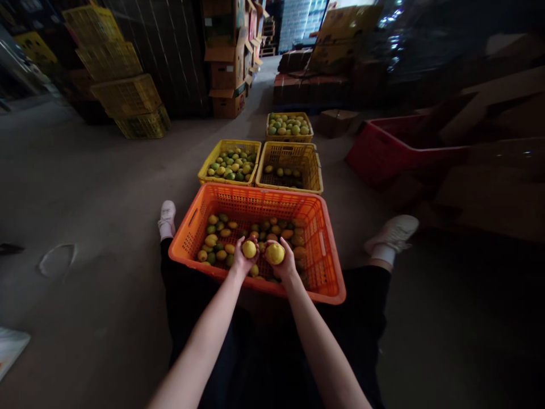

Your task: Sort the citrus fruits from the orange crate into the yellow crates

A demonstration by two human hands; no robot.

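A large orange crate (326,250) stands between my legs, with several yellow and green lemons (212,240) on its bottom. Over its near part, my left hand (243,262) holds a yellow lemon (249,249), its fingers curled around the fruit. Close beside it on the right, my right hand (288,264) has its fingers around another yellow lemon (275,254). Both held lemons face up toward me, above the fruit in the crate. Some lemons below are hidden by my hands.
Beyond the orange crate stand a yellow crate (205,165) full of lemons, a yellow crate (317,170) with fewer, and a small filled crate (268,137). A red bin (378,150) is at right, stacked yellow crates (128,95) at left, cardboard boxes (225,74) behind.
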